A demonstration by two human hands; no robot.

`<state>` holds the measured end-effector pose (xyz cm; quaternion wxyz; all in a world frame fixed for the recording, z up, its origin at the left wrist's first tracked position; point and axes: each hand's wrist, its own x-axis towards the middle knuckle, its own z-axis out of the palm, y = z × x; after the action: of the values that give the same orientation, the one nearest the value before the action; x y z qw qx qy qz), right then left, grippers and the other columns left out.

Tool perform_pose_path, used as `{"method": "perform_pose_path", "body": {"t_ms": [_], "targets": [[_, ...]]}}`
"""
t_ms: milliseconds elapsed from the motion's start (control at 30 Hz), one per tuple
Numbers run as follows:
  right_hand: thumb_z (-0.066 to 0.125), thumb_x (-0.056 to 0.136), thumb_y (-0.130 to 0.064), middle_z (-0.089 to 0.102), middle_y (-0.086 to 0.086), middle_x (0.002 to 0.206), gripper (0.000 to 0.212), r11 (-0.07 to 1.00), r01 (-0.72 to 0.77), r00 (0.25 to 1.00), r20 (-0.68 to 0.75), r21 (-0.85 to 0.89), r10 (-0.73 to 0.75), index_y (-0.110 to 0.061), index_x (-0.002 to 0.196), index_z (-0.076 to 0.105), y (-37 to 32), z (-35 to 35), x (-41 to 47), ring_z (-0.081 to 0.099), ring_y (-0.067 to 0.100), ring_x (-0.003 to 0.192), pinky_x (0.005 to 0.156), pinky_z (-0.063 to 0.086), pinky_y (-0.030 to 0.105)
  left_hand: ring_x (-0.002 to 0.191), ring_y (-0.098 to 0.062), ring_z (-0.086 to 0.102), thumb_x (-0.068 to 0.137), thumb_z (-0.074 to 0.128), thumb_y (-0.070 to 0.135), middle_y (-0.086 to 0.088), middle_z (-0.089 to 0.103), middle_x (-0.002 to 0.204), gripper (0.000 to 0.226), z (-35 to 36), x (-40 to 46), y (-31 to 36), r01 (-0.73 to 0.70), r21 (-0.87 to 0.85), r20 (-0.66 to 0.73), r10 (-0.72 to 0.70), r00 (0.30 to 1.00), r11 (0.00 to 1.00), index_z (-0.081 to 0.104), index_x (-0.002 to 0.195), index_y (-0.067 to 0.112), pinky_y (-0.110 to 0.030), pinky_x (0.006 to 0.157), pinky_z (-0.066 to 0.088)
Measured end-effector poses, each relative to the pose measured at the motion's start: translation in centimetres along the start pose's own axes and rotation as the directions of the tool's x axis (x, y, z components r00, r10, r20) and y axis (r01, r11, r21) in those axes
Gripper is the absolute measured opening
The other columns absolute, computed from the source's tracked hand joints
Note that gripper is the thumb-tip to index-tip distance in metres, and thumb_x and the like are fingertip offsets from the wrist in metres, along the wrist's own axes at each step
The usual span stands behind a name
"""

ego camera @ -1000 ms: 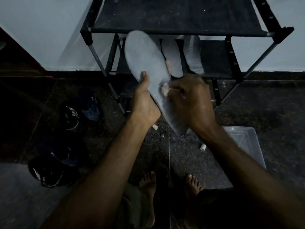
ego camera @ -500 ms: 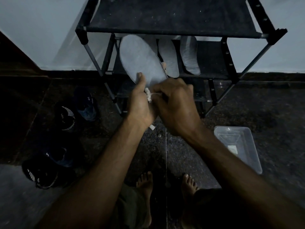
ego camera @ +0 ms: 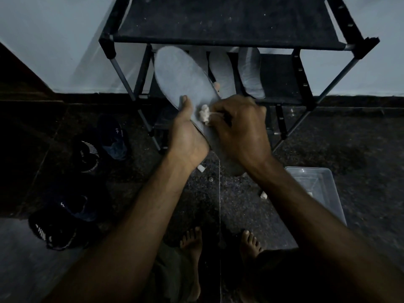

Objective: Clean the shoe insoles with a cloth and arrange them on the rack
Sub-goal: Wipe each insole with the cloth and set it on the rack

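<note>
A long grey insole [ego camera: 181, 77] is held up in front of the black shoe rack [ego camera: 218, 18]. My left hand [ego camera: 185, 134] grips it from below, thumb lying on its upper face. My right hand [ego camera: 238, 127] pinches a small white cloth wad [ego camera: 204, 113] and presses it against the insole's middle. Two more grey insoles [ego camera: 219, 71] [ego camera: 250, 73] lie side by side on the rack's second shelf, partly behind the held one.
A clear plastic tub [ego camera: 314, 189] sits on the dark floor at the right. Dark sneakers [ego camera: 111, 136] [ego camera: 63, 224] lie on the floor at the left. Small white scraps [ego camera: 201, 168] [ego camera: 263, 195] are on the floor. My bare feet [ego camera: 192, 243] stand below.
My right hand has rubbed the cloth back and forth along the insole, from its middle towards my left thumb. The insole has stayed in my left hand.
</note>
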<state>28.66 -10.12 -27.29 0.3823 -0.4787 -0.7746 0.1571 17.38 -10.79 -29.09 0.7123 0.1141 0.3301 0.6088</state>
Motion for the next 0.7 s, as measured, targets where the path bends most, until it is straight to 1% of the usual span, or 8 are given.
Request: {"method": "perform_pose_path", "body": {"t_ms": [100, 200, 267, 333, 400, 533, 633, 700], "targets": [[0.069, 0.082, -0.008, 0.068, -0.002, 0.076, 0.009, 1.0, -0.015, 1.0, -0.025, 0.012, 0.015, -0.016, 0.08, 0.073, 0.8, -0.4, -0.1, 0.055, 0.005, 0.071, 0.071, 0.049, 0.041, 0.111, -0.032, 0.056, 0.1, 0.02, 0.056, -0.014, 0.059, 0.116, 0.066, -0.2, 0.4, 0.1, -0.024, 0.001, 0.011, 0.024, 1.0, 1.0, 0.048, 0.134, 0.007, -0.052, 0.101, 0.043], [0.067, 0.082, -0.006, 0.067, -0.006, 0.081, 0.014, 0.999, 0.023, 0.996, 0.086, 0.026, -0.026, -0.018, 0.08, 0.073, -0.7, -0.2, -1.4, 0.051, 0.005, 0.079, 0.075, 0.041, 0.035, 0.097, -0.029, 0.067, 0.099, 0.031, 0.056, -0.015, 0.068, 0.105, 0.061, -0.5, 0.2, 0.3, -0.024, 0.021, -0.078, 0.025, 0.997, 0.999, 0.06, 0.119, 0.007, -0.047, 0.091, 0.051], [0.067, 0.085, -0.013, 0.067, -0.01, 0.089, 0.014, 0.999, 0.042, 0.991, 0.123, 0.021, -0.044, -0.024, 0.087, 0.073, -1.4, 0.1, -1.4, 0.053, 0.011, 0.088, 0.08, 0.037, 0.037, 0.095, -0.027, 0.069, 0.099, 0.03, 0.057, -0.017, 0.07, 0.103, 0.062, -0.5, 0.0, 0.3, -0.009, 0.042, -0.051, 0.011, 0.999, 0.999, 0.064, 0.108, 0.006, -0.044, 0.092, 0.051], [0.067, 0.086, -0.015, 0.068, -0.009, 0.088, 0.012, 0.999, 0.037, 0.996, 0.076, 0.019, -0.038, -0.025, 0.087, 0.073, -0.8, 0.2, -0.6, 0.056, 0.014, 0.088, 0.083, 0.04, 0.042, 0.101, -0.03, 0.067, 0.099, 0.027, 0.057, -0.021, 0.068, 0.109, 0.066, -0.3, -0.1, 0.1, 0.003, 0.037, -0.042, -0.001, 0.999, 0.999, 0.064, 0.107, 0.004, -0.048, 0.098, 0.047], [0.069, 0.085, -0.014, 0.069, -0.007, 0.084, 0.01, 1.0, 0.006, 1.0, -0.008, 0.021, -0.006, -0.023, 0.085, 0.073, 0.4, 0.0, 0.1, 0.059, 0.013, 0.081, 0.081, 0.047, 0.046, 0.112, -0.035, 0.06, 0.1, 0.021, 0.057, -0.022, 0.061, 0.123, 0.066, -0.2, 0.1, 0.1, -0.012, 0.042, -0.014, 0.012, 1.0, 0.999, 0.057, 0.122, 0.006, -0.053, 0.102, 0.042], [0.069, 0.084, -0.007, 0.07, -0.003, 0.078, 0.013, 0.999, 0.014, 0.999, 0.035, 0.041, -0.016, -0.018, 0.078, 0.073, 0.3, -0.2, -0.9, 0.051, -0.004, 0.072, 0.078, 0.044, 0.026, 0.104, -0.032, 0.064, 0.099, 0.023, 0.058, -0.017, 0.066, 0.113, 0.065, -0.4, 0.4, 0.3, -0.013, 0.04, -0.025, 0.015, 1.0, 0.999, 0.054, 0.127, 0.008, -0.049, 0.094, 0.05], [0.068, 0.086, -0.013, 0.068, -0.008, 0.083, 0.011, 0.998, 0.041, 0.993, 0.108, 0.041, -0.046, -0.023, 0.084, 0.074, -0.5, 0.1, -1.0, 0.054, 0.01, 0.082, 0.079, 0.041, 0.039, 0.106, -0.03, 0.065, 0.099, 0.031, 0.056, -0.016, 0.07, 0.108, 0.063, -0.5, 0.1, 0.0, -0.021, 0.052, -0.046, 0.023, 0.999, 0.998, 0.057, 0.123, 0.004, -0.047, 0.099, 0.047], [0.069, 0.085, -0.013, 0.069, -0.007, 0.084, 0.011, 0.998, 0.038, 0.998, 0.04, 0.043, -0.04, -0.023, 0.084, 0.074, -0.2, 0.0, -0.2, 0.057, 0.013, 0.081, 0.08, 0.045, 0.045, 0.108, -0.03, 0.064, 0.1, 0.028, 0.054, -0.018, 0.067, 0.113, 0.064, -0.2, -0.1, -0.2, -0.016, 0.071, -0.021, 0.017, 1.0, 0.997, 0.056, 0.126, 0.003, -0.046, 0.098, 0.048]]}}
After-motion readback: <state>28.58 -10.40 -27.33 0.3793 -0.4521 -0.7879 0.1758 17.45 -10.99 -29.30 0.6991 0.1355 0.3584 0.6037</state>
